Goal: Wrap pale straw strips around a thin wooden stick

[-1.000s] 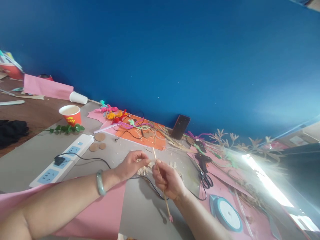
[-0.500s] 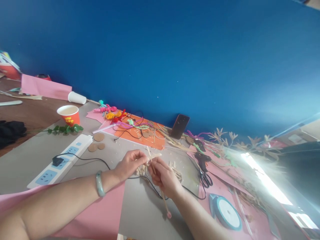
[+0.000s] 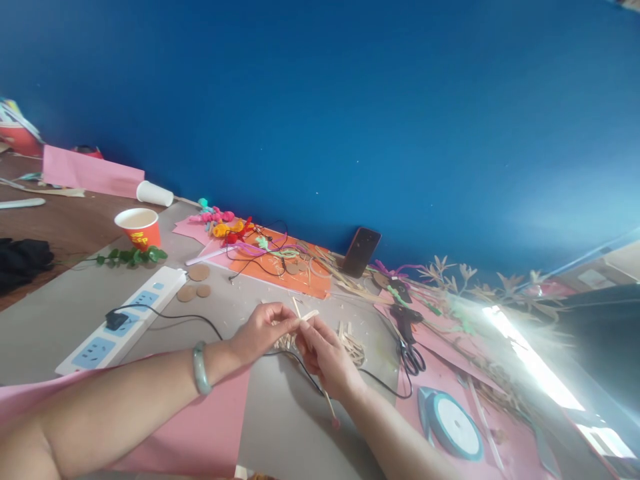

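My right hand (image 3: 329,357) is closed around a thin pale stick (image 3: 329,404); its lower end, tipped with a small pink piece, hangs below my palm, and its upper end pokes out above my fingertips. A short pale strip (image 3: 311,315) crosses the stick at my fingertips. My left hand (image 3: 264,330), with a jade-coloured bangle on the wrist, pinches at that crossing, its thumb and forefinger touching my right fingertips. Small heaps of pale strips (image 3: 353,347) lie on the grey table behind my hands. What sits between the fingertips is partly hidden.
A white power strip (image 3: 125,327) with a black cord running under my hands lies left, near a red paper cup (image 3: 140,230). Scissors (image 3: 413,359), a glue gun (image 3: 406,317) and a ribbon roll (image 3: 455,425) are right. A phone (image 3: 361,252) leans on the blue wall.
My fingertips have drawn closer together over the crossing, and less of the pale strip shows. The stick's pink end has shifted slightly up and left.
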A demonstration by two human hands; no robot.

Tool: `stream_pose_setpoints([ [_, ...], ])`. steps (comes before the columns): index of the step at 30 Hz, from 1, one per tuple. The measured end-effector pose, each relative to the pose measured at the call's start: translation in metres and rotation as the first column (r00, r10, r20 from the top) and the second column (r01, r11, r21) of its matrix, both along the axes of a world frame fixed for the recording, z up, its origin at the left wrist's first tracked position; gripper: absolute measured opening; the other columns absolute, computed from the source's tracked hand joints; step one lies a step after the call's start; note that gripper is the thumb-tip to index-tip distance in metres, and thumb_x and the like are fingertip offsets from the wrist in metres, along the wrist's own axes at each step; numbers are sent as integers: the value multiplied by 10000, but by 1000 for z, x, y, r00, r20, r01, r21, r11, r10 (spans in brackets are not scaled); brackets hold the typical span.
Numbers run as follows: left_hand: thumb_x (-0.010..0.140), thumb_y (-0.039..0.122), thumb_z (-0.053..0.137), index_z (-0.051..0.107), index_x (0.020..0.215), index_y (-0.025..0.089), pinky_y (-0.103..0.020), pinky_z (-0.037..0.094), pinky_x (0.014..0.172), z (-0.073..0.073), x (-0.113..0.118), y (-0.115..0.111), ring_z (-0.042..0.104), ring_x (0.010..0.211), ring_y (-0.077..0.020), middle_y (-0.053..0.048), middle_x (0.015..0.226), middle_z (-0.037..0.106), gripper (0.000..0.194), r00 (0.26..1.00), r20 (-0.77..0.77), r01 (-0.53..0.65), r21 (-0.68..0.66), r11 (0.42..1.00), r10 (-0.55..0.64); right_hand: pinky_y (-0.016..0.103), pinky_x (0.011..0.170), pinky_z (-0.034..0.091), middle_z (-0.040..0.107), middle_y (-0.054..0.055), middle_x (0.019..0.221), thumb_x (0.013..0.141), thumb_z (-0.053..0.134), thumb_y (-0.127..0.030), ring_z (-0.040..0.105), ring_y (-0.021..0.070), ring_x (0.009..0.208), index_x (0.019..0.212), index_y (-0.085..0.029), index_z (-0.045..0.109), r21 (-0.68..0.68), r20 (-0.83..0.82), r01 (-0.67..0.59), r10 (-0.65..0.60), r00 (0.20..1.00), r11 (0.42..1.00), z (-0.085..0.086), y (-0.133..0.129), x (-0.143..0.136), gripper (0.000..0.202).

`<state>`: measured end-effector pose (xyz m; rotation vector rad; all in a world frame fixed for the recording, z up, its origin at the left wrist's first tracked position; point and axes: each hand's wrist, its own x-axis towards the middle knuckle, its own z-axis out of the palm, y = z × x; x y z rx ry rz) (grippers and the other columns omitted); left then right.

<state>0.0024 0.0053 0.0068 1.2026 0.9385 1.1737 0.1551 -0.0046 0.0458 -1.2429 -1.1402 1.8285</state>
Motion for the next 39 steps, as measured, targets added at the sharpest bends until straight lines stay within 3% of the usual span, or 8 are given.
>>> stream_pose_setpoints([
  [5, 795, 386, 647, 644, 741, 125, -231, 427, 642, 3, 1, -2, 575, 669, -127, -23, 697, 655, 267, 998, 43, 42, -9, 999, -41, 178, 357, 102, 408, -83, 527, 831, 570, -490, 179, 33, 386, 730, -206, 402, 17, 14, 1, -1, 1000, 1000, -1, 1, 2, 345],
  [11, 800, 392, 639, 619, 717, 128, -227, 412, 633, 4, 1, -3, 556, 667, -123, -15, 677, 633, 277, 1000, -12, 11, 8, 1000, -11, 180, 348, 103, 422, -82, 517, 797, 599, -528, 183, 33, 379, 723, -209, 398, 18, 13, -5, 4, 1000, 1000, -3, 1, 1, 384],
  [19, 791, 416, 635, 638, 774, 132, -227, 405, 626, 7, 0, -3, 543, 671, -126, -15, 718, 634, 285, 996, -84, 4, 17, 1000, -3, 177, 322, 56, 416, -94, 456, 774, 627, -497, 110, 30, 350, 714, -210, 409, -147, -136, -49, 29, 990, 988, -1, 4, 4, 365],
  [26, 789, 396, 640, 622, 740, 135, -224, 410, 647, 3, -3, 2, 525, 679, -124, -8, 700, 604, 267, 998, -54, -29, 64, 998, 32, 175, 331, 51, 426, -85, 450, 740, 660, -491, 105, 15, 340, 701, -186, 467, -140, -171, 42, -66, 983, 989, 7, 9, 11, 363],
  [39, 790, 416, 643, 613, 778, 138, -216, 406, 605, -2, -4, 4, 506, 623, -106, -6, 693, 597, 280, 999, -7, -34, -8, 999, 34, 162, 326, 62, 374, -83, 471, 753, 667, -456, 106, 24, 368, 658, -178, 466, -151, -225, 100, -132, 965, 984, 16, 16, 19, 356],
])
